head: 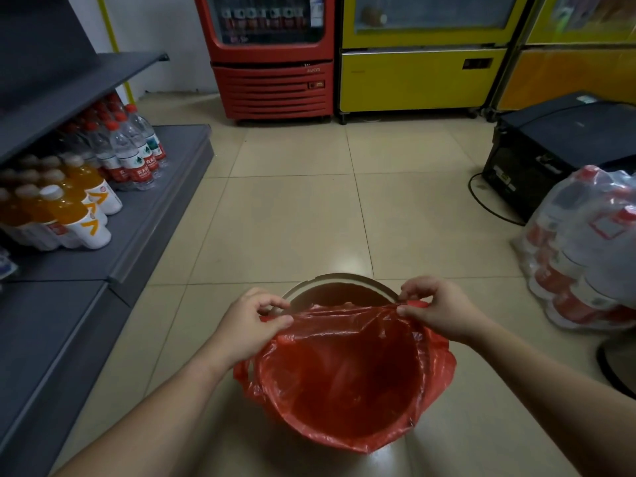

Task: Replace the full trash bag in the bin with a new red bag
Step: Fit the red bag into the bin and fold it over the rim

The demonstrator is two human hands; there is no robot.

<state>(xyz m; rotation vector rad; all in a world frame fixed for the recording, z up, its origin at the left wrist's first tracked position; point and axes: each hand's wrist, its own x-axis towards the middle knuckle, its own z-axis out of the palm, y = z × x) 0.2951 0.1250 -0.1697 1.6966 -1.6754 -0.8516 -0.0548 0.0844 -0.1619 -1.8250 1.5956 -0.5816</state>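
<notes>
A round bin [339, 282] stands on the tiled floor just in front of me, its far rim bare. A thin red bag [344, 373] lies open inside it, its mouth folded over the near and side rim. My left hand [247, 325] pinches the bag's far edge at the left of the bin. My right hand [440, 311] pinches the same edge at the right, next to the rim. The edge is stretched between both hands, short of the far rim. No full trash bag is in view.
A grey shelf [165, 201] with water and orange drink bottles [79, 208] runs along the left. A red cooler [272, 56] and yellow coolers [423, 53] stand at the back. A black box [550, 149] and a wrapped bottle pack [585, 249] sit at the right.
</notes>
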